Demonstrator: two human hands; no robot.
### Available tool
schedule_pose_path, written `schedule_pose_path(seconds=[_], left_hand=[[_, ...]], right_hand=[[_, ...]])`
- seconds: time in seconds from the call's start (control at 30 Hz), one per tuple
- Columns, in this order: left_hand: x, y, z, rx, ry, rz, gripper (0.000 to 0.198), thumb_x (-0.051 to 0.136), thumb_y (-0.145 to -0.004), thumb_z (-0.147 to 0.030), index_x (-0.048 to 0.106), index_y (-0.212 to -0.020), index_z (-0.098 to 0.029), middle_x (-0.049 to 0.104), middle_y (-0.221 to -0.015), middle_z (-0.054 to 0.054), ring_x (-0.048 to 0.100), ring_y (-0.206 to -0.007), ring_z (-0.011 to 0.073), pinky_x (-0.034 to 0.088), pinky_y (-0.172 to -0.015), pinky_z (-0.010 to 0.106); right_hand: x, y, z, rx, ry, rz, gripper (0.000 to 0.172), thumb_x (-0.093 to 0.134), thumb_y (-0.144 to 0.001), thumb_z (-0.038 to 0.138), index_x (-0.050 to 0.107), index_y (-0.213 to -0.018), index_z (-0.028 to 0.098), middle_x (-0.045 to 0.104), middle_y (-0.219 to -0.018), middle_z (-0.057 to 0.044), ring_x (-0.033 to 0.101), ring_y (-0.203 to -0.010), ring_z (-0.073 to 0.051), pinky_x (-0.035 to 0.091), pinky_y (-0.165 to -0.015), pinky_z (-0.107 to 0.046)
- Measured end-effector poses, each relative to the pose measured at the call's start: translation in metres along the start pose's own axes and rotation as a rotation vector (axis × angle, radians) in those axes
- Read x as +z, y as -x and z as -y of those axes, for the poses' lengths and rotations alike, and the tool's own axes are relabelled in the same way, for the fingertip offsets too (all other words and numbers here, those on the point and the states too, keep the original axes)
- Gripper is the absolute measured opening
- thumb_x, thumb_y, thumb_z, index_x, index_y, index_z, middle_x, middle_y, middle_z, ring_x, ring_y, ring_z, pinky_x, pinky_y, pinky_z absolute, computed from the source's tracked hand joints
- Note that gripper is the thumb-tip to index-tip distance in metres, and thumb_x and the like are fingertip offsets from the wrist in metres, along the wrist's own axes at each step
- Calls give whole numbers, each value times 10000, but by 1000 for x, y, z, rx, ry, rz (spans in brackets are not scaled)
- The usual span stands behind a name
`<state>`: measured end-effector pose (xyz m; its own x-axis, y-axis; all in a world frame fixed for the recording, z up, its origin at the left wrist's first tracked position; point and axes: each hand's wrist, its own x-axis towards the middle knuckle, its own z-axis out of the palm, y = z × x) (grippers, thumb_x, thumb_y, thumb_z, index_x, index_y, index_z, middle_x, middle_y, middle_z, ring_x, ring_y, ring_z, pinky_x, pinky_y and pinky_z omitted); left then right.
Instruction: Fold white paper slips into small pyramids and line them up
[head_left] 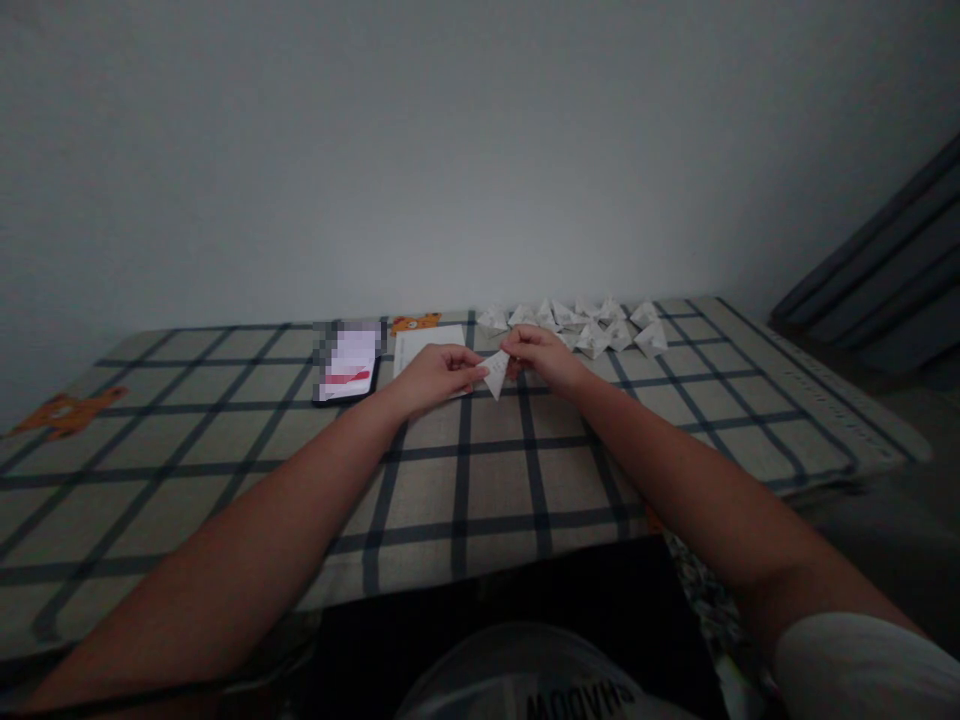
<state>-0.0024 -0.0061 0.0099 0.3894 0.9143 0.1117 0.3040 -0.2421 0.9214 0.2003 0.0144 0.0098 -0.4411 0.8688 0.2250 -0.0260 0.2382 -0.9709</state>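
In the head view, both hands are working beside the white sheet [422, 344], which I am taking as my landmark. The left hand [444, 372] is reaching across the sheet's near right part, thumb and fingers pinching one side of a small folded paper [496, 375]; the right hand [541, 355] is pinching its opposite side, near the top. The folded paper is sitting between them, just right of the sheet, one point aiming toward the person; whether that point is touching the checked cloth [495, 490], I am not able to tell. Gripping from both sides is probably steadying so light a piece

Beyond the sheet's right side, a cluster of folded pieces [616, 333] is standing loosely together, presumably grouped there out of the hands' way. Just left of the sheet, a phone [352, 368] is lying screen up, perhaps for easy glancing

Behind the sheet, the table's far edge is running close along the wall [480, 150], limiting reach that way. Nearer than the sheet, cloth is stretching toward the person, giving both forearms room; leftward, the phone is narrowing it
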Motion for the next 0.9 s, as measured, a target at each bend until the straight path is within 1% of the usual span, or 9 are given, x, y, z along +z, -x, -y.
schedule_pose_path(seconds=[0.13, 0.23, 0.3, 0.37, 0.43, 0.5, 0.6, 0.77, 0.9], left_hand=[[0, 1, -3, -11, 1, -21, 252, 713, -709, -398, 677, -768, -155, 607, -611, 4, 519, -525, 100, 367, -497, 227], [1, 1, -4, 16, -6, -62, 249, 709, -716, -395, 678, -762, -152, 621, -628, 10, 543, -546, 109, 388, -516, 232], [1, 1, -4, 47, -1, -103, 239, 706, -722, -384, 676, -758, -150, 622, -631, 7, 544, -549, 106, 396, -530, 232], [2, 1, -4, 87, 27, -144, 233, 704, -725, -379, 673, -759, -151, 625, -649, 2, 536, -549, 98, 401, -541, 229], [2, 1, -4, 112, 50, -170, 237, 705, -725, -384, 673, -769, -153, 637, -684, 1, 532, -555, 93, 408, -552, 228], [3, 1, -5, 111, 44, -171, 247, 703, -726, -393, 673, -775, -153, 645, -703, 4, 531, -559, 92, 413, -562, 229], [3, 2, -7, 98, 33, -159, 259, 699, -727, -404, 666, -764, -150, 639, -692, 3, 531, -557, 92, 410, -565, 230], [5, 2, -8, 114, 70, -196, 269, 709, -714, -413, 652, -749, -152, 622, -680, -2, 531, -554, 93, 404, -562, 231], [4, 1, -6, 132, 90, -241, 257, 711, -714, -401, 643, -736, -154, 616, -667, -8, 529, -550, 91, 397, -562, 228]], right_hand=[[1, -2, 0, -13, 18, -1, 316, 599, -786, 474, 499, -676, 195, 585, -572, 23, 543, -510, -113, 455, -541, -247], [0, -2, 2, -41, 86, -6, 411, 489, -835, 587, 513, -703, 199, 580, -550, 15, 555, -497, -123, 457, -522, -252], [0, 0, 6, -75, 153, 6, 451, 432, -860, 607, 528, -708, 193, 585, -575, 6, 558, -504, -121, 456, -524, -252], [0, 3, 10, -101, 267, 45, 462, 434, -869, 590, 549, -689, 180, 588, -595, 0, 559, -525, -119, 445, -537, -247], [0, 6, 14, -134, 429, 85, 429, 500, -857, 540, 567, -655, 167, 588, -596, 3, 555, -553, -113, 420, -554, -233], [1, 7, 16, -164, 548, 100, 424, 497, -875, 488, 570, -621, 157, 583, -578, 4, 539, -556, -104, 393, -563, -225], [1, 8, 18, -205, 642, 93, 436, 456, -908, 433, 571, -600, 146, 571, -560, 7, 504, -544, -90, 361, -566, -218], [1, 8, 17, -205, 627, 81, 433, 447, -911, 435, 563, -614, 142, 572, -574, 6, 506, -569, -89, 360, -588, -215], [2, 8, 15, -140, 559, 172, 380, 472, -896, 443, 572, -685, 142, 594, -606, 5, 540, -569, -98, 374, -568, -214]])
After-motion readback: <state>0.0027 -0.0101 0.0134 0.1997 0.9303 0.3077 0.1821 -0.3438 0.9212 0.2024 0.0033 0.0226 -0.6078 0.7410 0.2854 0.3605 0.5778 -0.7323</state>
